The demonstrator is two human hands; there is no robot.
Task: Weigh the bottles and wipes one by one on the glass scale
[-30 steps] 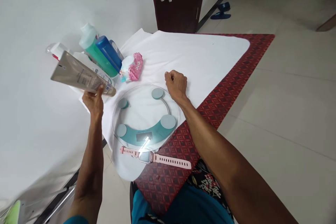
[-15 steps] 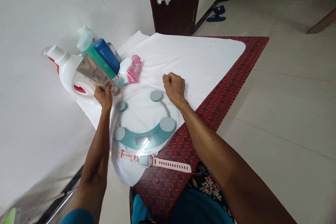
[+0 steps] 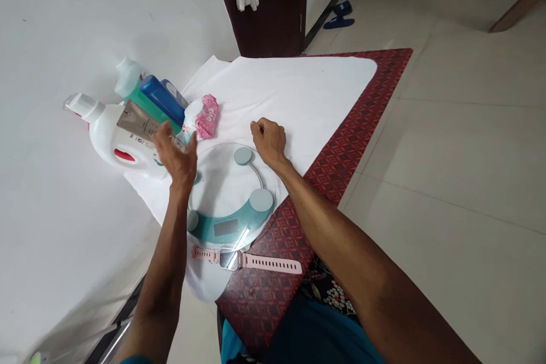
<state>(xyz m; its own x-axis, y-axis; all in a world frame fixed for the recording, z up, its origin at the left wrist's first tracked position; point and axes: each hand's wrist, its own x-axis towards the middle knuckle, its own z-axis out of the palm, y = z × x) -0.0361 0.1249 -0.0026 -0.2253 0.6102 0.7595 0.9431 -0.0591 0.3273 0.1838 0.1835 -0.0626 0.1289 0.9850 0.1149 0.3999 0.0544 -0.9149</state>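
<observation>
White cloth over red mat; left hand spread, right hand fisted.

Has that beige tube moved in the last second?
Yes. A second ago the left hand held the beige tube raised, clear of the white bottle. Now it rests against that bottle, and the hand is open beside it.
</observation>
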